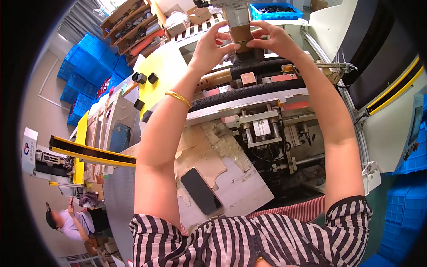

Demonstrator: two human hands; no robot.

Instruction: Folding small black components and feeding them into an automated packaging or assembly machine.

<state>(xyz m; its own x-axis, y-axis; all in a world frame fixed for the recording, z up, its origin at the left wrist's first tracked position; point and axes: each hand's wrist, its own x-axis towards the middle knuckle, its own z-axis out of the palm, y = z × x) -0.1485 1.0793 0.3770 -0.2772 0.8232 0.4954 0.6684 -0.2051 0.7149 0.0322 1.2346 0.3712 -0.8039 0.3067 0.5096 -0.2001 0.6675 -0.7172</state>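
Both arms reach far ahead into a machine. My left hand (pixel 211 49) is at the left side of a brown, flat-faced piece (pixel 242 34), its fingers bent and its thumb at the piece's lower edge. From the other side my right hand (pixel 276 42) pinches the same piece, thumb and fingers closed at its edge. Whether it is card or a block, I cannot tell. Just below it sits a dark block (pixel 246 55), and above it a metal machine head (pixel 238 15). A small pinkish square block (pixel 248 79) lies nearer, between two black rollers (pixel 253 94).
Several small black boxes (pixel 152 78) rest on a yellow board (pixel 167 66) at left. A phone (pixel 201 191) lies on worn cardboard nearer me. Yellow-black bars (pixel 93 152) flank the machine. A blue crate (pixel 275 11) stands behind; another person (pixel 75 220) is far left.
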